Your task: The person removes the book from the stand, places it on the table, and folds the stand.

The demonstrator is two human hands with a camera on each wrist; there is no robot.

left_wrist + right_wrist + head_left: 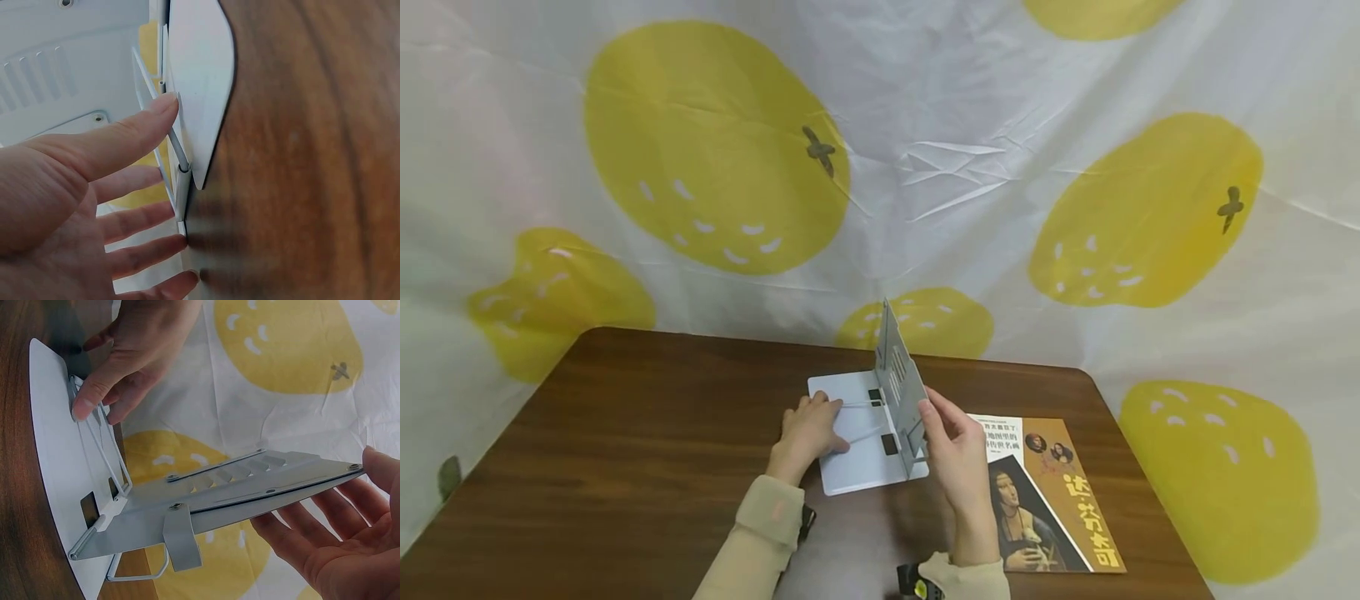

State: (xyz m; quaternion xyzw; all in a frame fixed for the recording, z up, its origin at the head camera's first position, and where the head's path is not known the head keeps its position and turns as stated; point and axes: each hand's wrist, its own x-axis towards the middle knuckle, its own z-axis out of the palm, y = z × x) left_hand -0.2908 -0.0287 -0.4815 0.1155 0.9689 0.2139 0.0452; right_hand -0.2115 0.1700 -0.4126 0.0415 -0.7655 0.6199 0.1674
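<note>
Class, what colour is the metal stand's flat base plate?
White; the base plate shows best in the head view.

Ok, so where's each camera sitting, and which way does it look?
Head: on the person's head, looking forward and down at the stand, book and table; left hand, right hand and sleeves show.
Left wrist: on that wrist, looking along the left hand at the stand's edge and the table; nothing else of the body shows.
Right wrist: on that wrist, looking sideways at the stand, with the cloth behind; both hands show.
Head and right wrist share both hands, the stand and the cloth.
</note>
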